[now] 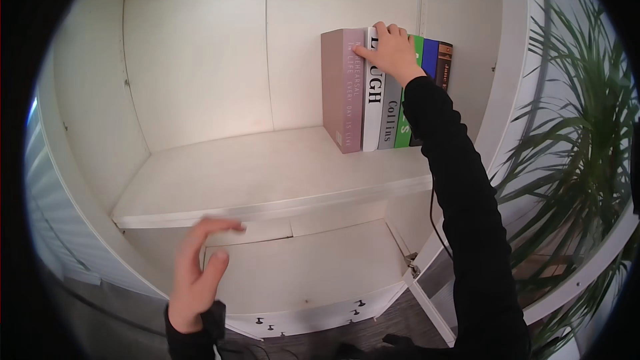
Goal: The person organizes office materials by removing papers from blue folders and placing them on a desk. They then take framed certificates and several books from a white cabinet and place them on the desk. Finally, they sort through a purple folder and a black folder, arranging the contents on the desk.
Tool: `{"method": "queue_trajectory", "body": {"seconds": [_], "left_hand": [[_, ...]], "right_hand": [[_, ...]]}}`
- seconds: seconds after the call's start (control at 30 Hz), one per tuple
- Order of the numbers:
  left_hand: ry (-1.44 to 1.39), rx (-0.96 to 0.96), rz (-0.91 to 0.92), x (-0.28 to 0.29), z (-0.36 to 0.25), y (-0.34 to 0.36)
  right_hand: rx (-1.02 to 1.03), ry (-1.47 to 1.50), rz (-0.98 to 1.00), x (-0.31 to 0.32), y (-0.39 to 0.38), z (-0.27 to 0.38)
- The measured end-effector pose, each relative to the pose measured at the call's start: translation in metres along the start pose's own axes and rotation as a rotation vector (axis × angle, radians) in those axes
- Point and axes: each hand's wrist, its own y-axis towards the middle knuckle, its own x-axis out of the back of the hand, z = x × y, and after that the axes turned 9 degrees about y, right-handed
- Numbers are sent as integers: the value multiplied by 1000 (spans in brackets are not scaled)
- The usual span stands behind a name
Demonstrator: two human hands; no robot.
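Observation:
A row of upright books stands on the cabinet shelf at the right, spines outward. My right hand (393, 52) reaches up to the row, its fingers curled over the top of the white book (371, 123) and its thumb against the spine of the thick pink book (352, 107). To the right of the white book come a grey book (388, 123), a green book (402, 135), a blue book (430, 53) and a dark brown book (443, 63); my wrist and sleeve partly cover them. My left hand (198, 270), slightly blurred, hovers below the shelf's front edge with fingers bent, thumb apart and nothing held.
The white shelf (227, 170) extends left of the books. Beneath it is a lower cabinet surface (313, 270) above drawers with dark knobs. An opened door frame (580, 290) and a leafy plant (587, 120) stand at the right. A window blind (57, 180) is at the left.

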Motion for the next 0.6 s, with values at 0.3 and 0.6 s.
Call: {"method": "queue_trajectory", "body": {"seconds": [0.3, 0.6], "left_hand": [[595, -384, -149, -67, -12, 189], [666, -261, -67, -124, 24, 325]], "right_hand": [[72, 94, -86, 18, -11, -3], [98, 99, -231, 49, -41, -1]]}}
